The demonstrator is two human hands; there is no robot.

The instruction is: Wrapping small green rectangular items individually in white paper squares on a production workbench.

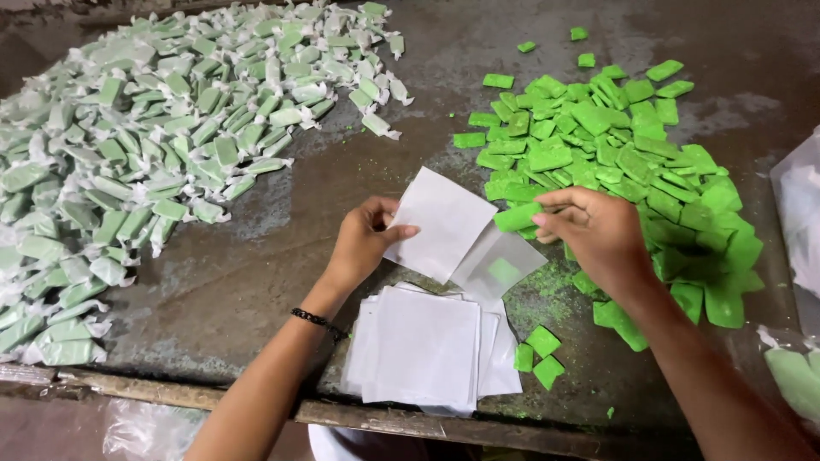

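My left hand (pixel 366 236) pinches the left edge of a white square wrapper sheet (pixel 442 220), held just above the table. My right hand (pixel 598 232) holds a bright green rectangular candy piece (pixel 517 217) between thumb and fingers, at the sheet's right edge. A clear film square (pixel 504 266) lies under them with a green bit showing through. Below my hands sits a stack of white wrapper sheets (pixel 427 350). A black bracelet is on my left wrist.
A heap of unwrapped green pieces (pixel 623 162) spreads at the right. A large pile of wrapped candies (pixel 145 154) covers the left. Loose green pieces (pixel 541 352) lie beside the stack. Clear plastic bags (pixel 799 213) sit at the right edge. The worn metal table's front edge (pixel 213 397) runs below.
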